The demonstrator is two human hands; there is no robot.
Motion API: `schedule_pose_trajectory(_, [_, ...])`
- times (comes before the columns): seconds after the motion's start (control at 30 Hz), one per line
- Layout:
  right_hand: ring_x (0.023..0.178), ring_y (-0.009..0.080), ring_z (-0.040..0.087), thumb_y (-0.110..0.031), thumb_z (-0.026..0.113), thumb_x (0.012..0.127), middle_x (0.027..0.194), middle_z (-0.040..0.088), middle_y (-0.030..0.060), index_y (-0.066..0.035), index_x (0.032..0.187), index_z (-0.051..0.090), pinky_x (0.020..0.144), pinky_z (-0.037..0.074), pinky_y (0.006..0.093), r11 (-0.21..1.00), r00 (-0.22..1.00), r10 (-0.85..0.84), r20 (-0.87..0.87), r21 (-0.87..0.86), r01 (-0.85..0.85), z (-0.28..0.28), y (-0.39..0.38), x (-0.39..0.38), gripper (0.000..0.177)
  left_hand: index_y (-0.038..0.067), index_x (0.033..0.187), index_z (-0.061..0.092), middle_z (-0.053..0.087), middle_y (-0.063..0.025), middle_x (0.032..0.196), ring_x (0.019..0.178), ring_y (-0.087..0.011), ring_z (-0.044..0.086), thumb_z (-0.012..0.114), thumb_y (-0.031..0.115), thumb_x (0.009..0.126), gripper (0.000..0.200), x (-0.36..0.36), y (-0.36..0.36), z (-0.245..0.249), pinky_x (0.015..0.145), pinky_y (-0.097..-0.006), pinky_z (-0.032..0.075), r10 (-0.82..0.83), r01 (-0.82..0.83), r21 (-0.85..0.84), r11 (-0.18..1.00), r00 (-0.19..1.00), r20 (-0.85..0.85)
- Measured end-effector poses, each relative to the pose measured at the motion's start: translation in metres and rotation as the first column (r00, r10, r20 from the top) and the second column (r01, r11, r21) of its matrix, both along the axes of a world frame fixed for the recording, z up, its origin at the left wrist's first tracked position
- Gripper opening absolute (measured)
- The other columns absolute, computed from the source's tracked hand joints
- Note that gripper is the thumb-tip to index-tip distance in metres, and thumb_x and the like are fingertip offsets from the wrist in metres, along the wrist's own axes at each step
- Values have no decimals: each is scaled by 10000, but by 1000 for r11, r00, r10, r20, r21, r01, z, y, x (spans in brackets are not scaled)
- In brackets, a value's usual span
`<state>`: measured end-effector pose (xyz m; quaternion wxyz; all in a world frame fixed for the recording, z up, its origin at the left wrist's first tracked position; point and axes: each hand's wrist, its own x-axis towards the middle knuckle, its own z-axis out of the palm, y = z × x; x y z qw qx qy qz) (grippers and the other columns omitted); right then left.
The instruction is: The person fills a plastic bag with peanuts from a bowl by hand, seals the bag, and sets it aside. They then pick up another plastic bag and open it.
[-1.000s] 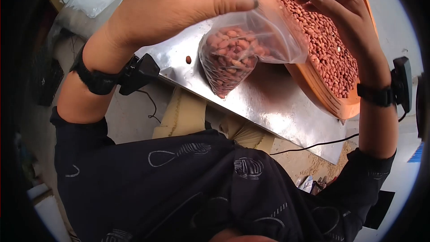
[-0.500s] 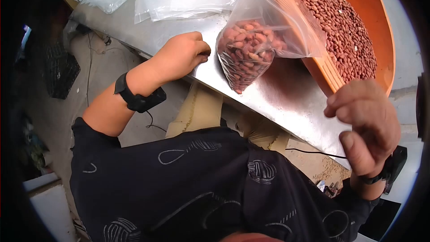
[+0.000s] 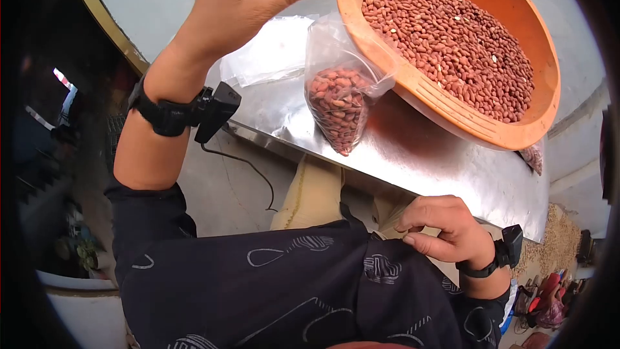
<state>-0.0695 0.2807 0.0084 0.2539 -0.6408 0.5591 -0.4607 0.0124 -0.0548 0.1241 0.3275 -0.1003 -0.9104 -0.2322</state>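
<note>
My left hand (image 3: 252,0) is raised at the top, left of the peanut bag. Its thumb and fingers are pinched on a small, thin dark thing that I cannot make out. A clear plastic bag (image 3: 321,45), partly filled with red-skinned peanuts (image 3: 339,106), stands on the metal table (image 3: 420,171), its loose top leaning against the orange basin (image 3: 445,106). More peanuts (image 3: 462,55) lie heaped in that tilted basin. Over my lap, near the table's front edge, hovers my right hand (image 3: 439,226). Its fingers are loosely curled, apart from the thumb, with nothing seen between them.
Flat clear plastic bags (image 3: 268,52) lie on the table behind my left wrist. Under the basin's right side another filled bag (image 3: 533,157) pokes out. A dark cable (image 3: 258,181) hangs from my left wrist device. Scattered bits (image 3: 549,245) cover the floor at right.
My left hand has risen from the table's edge to above the peanut bag's level. The right hand has dropped from beside the basin to my lap. The bag's top has slumped lower.
</note>
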Motion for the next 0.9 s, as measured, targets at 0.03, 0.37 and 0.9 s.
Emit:
schedule_pose_trajectory(0.03, [678, 253, 602, 14, 641, 774, 791, 626, 124, 12, 926, 628, 605, 481, 319, 1000, 1000, 0, -3, -15, 0, -2, 2, 2, 152, 26, 1004, 654, 602, 13, 826, 719, -43, 500, 661, 129, 878, 163, -9, 3, 8, 637, -186, 415, 10, 3, -103, 995, 993, 122])
schedule_pose_trajectory(0.37, [590, 133, 529, 16, 630, 779, 704, 560, 50, -23, 1149, 549, 568, 441, 243, 901, 921, -387, 51, -192, 390, 2, -12, 2, 381, 152, 1196, 633, 559, -21, 1161, 925, -151, 525, 440, -101, 815, 496, -54, -23, 10, 785, -258, 451, 120, 101, -442, 892, 887, 445])
schedule_pose_trajectory(0.9, [627, 327, 602, -116, 610, 809, 711, 599, 197, 19, 833, 598, 598, 474, 371, 768, 666, -635, -391, -411, 491, 34, -107, -22, 138, 27, 917, 616, 605, -72, 1005, 933, -238, 583, 563, -96, 718, 240, -60, -11, -1, 820, -349, 478, 136, 184, -472, 863, 814, 565])
